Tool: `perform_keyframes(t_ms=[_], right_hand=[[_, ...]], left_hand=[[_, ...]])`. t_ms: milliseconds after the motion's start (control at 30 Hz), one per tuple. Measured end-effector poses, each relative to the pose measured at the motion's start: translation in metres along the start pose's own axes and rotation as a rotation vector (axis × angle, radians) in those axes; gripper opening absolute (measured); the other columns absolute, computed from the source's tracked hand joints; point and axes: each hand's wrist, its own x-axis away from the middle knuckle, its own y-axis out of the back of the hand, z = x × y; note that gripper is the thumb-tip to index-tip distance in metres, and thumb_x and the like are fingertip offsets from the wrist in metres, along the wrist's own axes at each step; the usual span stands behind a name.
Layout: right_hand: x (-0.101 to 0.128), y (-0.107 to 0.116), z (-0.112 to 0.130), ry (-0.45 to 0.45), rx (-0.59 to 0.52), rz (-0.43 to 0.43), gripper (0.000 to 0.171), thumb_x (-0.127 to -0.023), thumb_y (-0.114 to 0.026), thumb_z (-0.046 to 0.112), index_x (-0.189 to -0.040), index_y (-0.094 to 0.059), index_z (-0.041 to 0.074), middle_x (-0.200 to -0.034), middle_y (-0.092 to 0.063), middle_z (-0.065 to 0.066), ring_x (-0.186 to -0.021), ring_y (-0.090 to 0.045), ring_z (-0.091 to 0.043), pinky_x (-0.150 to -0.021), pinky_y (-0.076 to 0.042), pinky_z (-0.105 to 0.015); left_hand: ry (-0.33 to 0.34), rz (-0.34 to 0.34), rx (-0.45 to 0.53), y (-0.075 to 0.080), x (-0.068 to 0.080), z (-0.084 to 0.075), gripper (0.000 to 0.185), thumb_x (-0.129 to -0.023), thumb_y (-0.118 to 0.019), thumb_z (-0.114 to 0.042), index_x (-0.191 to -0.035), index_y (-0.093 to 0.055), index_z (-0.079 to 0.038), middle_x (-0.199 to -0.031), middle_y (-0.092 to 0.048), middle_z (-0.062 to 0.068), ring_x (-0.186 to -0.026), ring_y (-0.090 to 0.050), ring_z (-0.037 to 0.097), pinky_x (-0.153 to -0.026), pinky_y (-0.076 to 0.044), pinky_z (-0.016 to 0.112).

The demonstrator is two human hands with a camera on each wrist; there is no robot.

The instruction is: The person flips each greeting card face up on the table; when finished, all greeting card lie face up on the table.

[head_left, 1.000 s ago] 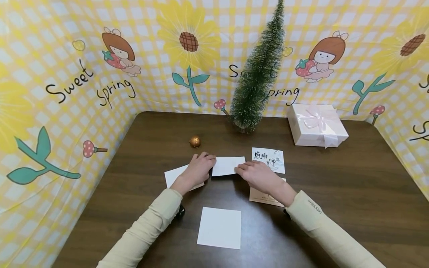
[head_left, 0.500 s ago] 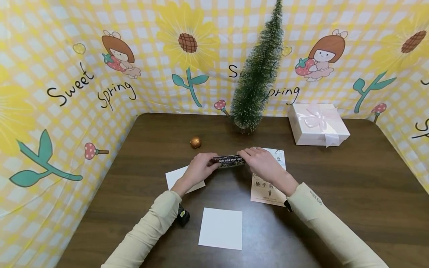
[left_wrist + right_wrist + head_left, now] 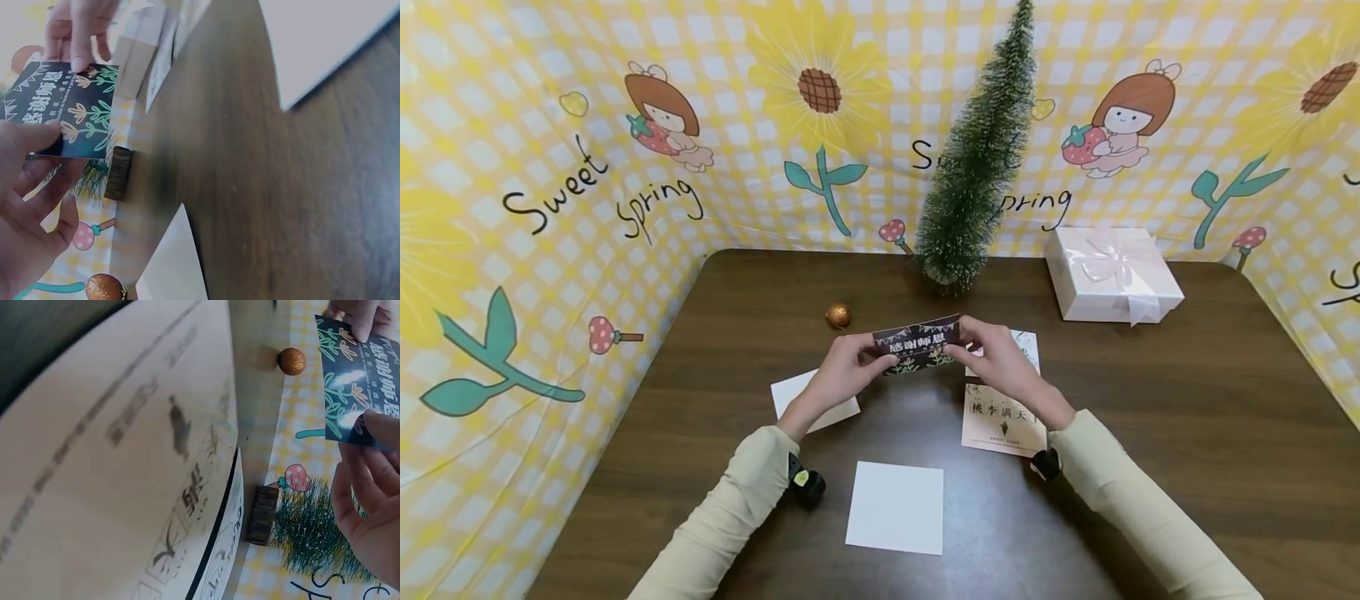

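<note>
Item: dark printed card, white characters and plant motifs on its face, held clear of the brown table between both hands. Left hand: thumb and curled fingers pinch the card's left end, thumb pad on the printed face in the left wrist view. Right hand: fingers and thumb pinch the right end; fingertips lie on the card's edge. The card stands about upright, face toward the person, spanning the gap between the two sets of fingers. Beyond the left fingers: a small gold ball. Beyond the card, past both fingertips: a miniature green tree on a wooden base. Under and just behind the right fingers: a white calligraphy card, partly hidden. Below the right wrist: a beige card with printed characters. Beneath the left wrist: a white card, partly covered. Nearer the person than either hand: a blank white card. Far beyond the right fingers: a white gift box with a ribbon bow. Handling note, as a judgement: the card looks thin and glossy, so light pinches kept at the two ends, with even pressure, should hold it flat; squeezing inward would likely bow it, and thumbs over the lettering would hide it.
</note>
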Motion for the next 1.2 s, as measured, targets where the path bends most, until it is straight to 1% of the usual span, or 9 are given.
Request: perform_keyframes(t_ms=[67, 167, 333, 467, 633, 767, 933, 1033, 1200], right_hand=[[-0.001, 0.001, 0.0, -0.027, -0.031, -0.009, 0.015, -0.089, -0.07, 0.01, -0.083, -0.056, 0.007, -0.076, -0.066, -0.004, -0.069, -0.058, -0.017, -0.064, -0.049, -0.035], [-0.002, 0.001, 0.002, -0.068, -0.076, -0.017, 0.014, -0.09, -0.07, 0.01, -0.082, -0.058, 0.007, -0.074, -0.065, -0.004, -0.064, -0.051, -0.018, -0.058, -0.042, -0.03], [-0.004, 0.0, 0.004, -0.147, -0.131, -0.038, 0.012, -0.092, -0.068, 0.013, -0.086, -0.06, 0.006, -0.079, -0.069, -0.007, -0.066, -0.059, -0.024, -0.057, -0.039, -0.026], [-0.005, -0.001, 0.003, -0.184, -0.082, -0.069, 0.016, -0.09, -0.071, 0.019, -0.088, -0.062, 0.006, -0.081, -0.068, -0.007, -0.072, -0.064, -0.023, -0.062, -0.044, -0.027], [-0.006, -0.005, 0.0, -0.226, -0.006, -0.076, 0.019, -0.088, -0.073, 0.021, -0.087, -0.061, 0.006, -0.078, -0.066, -0.005, -0.07, -0.062, -0.017, -0.064, -0.046, -0.029], [-0.01, -0.009, 0.0, -0.284, 0.05, -0.031, 0.021, -0.088, -0.072, 0.023, -0.083, -0.062, 0.006, -0.075, -0.067, -0.006, -0.064, -0.06, -0.016, -0.058, -0.044, -0.029], [-0.016, -0.015, -0.002, -0.384, 0.094, 0.07, 0.025, -0.088, -0.072, 0.026, -0.076, -0.06, 0.008, -0.071, -0.068, -0.005, -0.058, -0.057, -0.013, -0.051, -0.041, -0.027], [-0.017, -0.018, -0.004, -0.429, 0.108, 0.132, 0.026, -0.088, -0.072, 0.026, -0.074, -0.059, 0.009, -0.066, -0.065, -0.003, -0.054, -0.052, -0.012, -0.049, -0.038, -0.026], [-0.018, -0.023, -0.008, -0.458, 0.178, 0.2, 0.027, -0.089, -0.071, 0.027, -0.073, -0.06, 0.009, -0.061, -0.057, -0.001, -0.052, -0.045, -0.012, -0.046, -0.034, -0.025]], left_hand=[[0.008, -0.015, 0.031, 0.0, 0.0, 0.0, 0.014, -0.089, -0.071, -0.012, -0.098, -0.069, -0.001, -0.088, -0.07, 0.01, -0.071, -0.058, 0.015, -0.061, -0.049, 0.026], [0.017, -0.057, 0.05, 0.0, -0.001, 0.0, 0.016, -0.089, -0.071, -0.011, -0.099, -0.064, -0.001, -0.089, -0.068, 0.011, -0.079, -0.061, 0.019, -0.069, -0.051, 0.029], [0.036, -0.127, 0.058, -0.002, -0.002, -0.002, 0.013, -0.09, -0.069, -0.009, -0.091, -0.058, -0.001, -0.083, -0.065, 0.012, -0.079, -0.063, 0.024, -0.074, -0.053, 0.035], [0.079, -0.146, 0.05, -0.004, -0.004, -0.001, 0.012, -0.091, -0.068, -0.009, -0.089, -0.059, -0.001, -0.081, -0.066, 0.012, -0.077, -0.063, 0.023, -0.074, -0.053, 0.036], [0.141, -0.162, 0.039, -0.007, -0.007, 0.001, 0.015, -0.09, -0.069, -0.01, -0.094, -0.059, 0.001, -0.083, -0.066, 0.013, -0.079, -0.062, 0.025, -0.078, -0.052, 0.038], [0.205, -0.166, 0.003, -0.01, -0.012, 0.004, 0.017, -0.089, -0.071, -0.01, -0.092, -0.058, 0.001, -0.08, -0.064, 0.011, -0.075, -0.061, 0.022, -0.074, -0.051, 0.033], [0.274, -0.133, -0.068, -0.015, -0.016, 0.011, 0.017, -0.088, -0.07, -0.01, -0.089, -0.057, 0.001, -0.076, -0.061, 0.007, -0.069, -0.056, 0.016, -0.067, -0.045, 0.028], [0.285, -0.108, -0.141, -0.018, -0.015, 0.014, 0.018, -0.087, -0.071, -0.011, -0.086, -0.057, 0.0, -0.072, -0.063, 0.006, -0.069, -0.057, 0.018, -0.067, -0.045, 0.03], [0.278, -0.073, -0.289, -0.023, -0.015, 0.02, 0.019, -0.086, -0.073, -0.017, -0.084, -0.06, -0.003, -0.076, -0.069, 0.007, -0.081, -0.058, 0.028, -0.073, -0.046, 0.039]])
